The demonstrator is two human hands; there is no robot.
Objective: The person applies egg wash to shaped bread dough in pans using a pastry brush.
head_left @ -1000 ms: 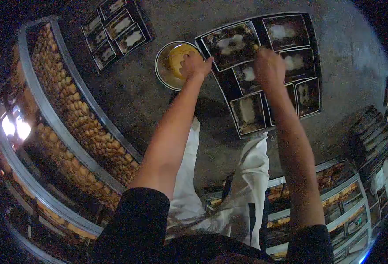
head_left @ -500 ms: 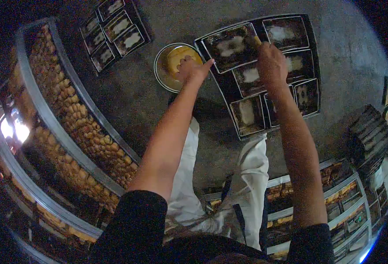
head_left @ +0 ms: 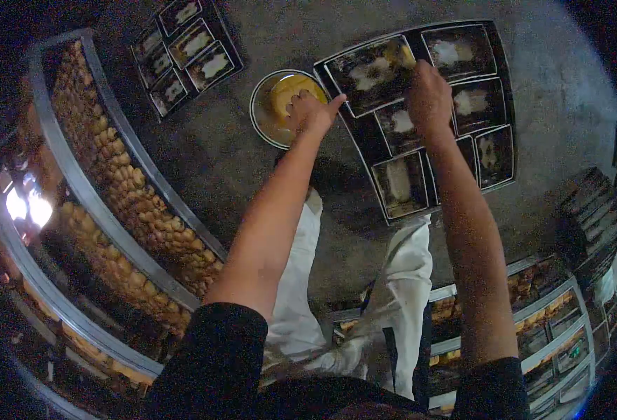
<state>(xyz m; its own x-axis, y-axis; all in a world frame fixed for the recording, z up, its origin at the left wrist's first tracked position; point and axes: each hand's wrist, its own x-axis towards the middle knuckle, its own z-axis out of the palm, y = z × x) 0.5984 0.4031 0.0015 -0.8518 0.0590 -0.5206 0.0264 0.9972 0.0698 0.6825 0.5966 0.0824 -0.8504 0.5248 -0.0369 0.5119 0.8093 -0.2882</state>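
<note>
My left hand (head_left: 312,114) is over the right side of a round metal bowl (head_left: 258,126), thumb stretched out to the right and fingers apart. Yellow stuff (head_left: 284,91) lies in the bowl beneath the fingers. At the upper right, my right hand (head_left: 431,94) is closed round a small brush, whose yellowish tip (head_left: 407,56) points into the upper-left mould of a dark tray (head_left: 359,143). The brush's handle is hidden in the fist. This tray has several rectangular moulds with pale patches on their bottoms.
Another dark mould tray (head_left: 189,52) lies on the grey floor (head_left: 553,105) at the upper left. Long metal-edged racks (head_left: 130,150) filled with brown baked pieces curve down the left side. More racks (head_left: 557,308) stand at the lower right, below dark stacked trays (head_left: 588,213).
The brush tip in my right hand has shifted up and left within the upper-left mould. My left hand stays over the bowl. The whole view has shifted slightly.
</note>
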